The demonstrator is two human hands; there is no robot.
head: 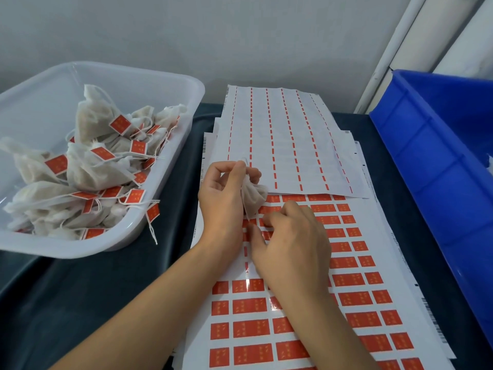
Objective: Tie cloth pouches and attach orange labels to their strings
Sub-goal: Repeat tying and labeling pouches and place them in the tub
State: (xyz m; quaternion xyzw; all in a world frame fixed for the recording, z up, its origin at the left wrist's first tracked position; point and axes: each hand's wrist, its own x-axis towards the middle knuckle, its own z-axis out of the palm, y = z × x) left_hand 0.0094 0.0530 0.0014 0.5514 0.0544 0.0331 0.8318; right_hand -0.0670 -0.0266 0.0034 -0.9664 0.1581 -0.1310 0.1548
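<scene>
Small white cloth pouch [253,198], gathered at the neck, pinched in left hand [221,198]. Right hand [290,241] curled over orange label sheet [306,311]; whether holding anything, cannot tell. Label writing too small to read.

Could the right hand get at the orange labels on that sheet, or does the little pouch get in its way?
Probably yes. The right hand already lies on the label sheet, fingers curled down at the orange labels. The left hand holds the cloth pouch just above and beside them, so it does not seem to block the way.
</scene>
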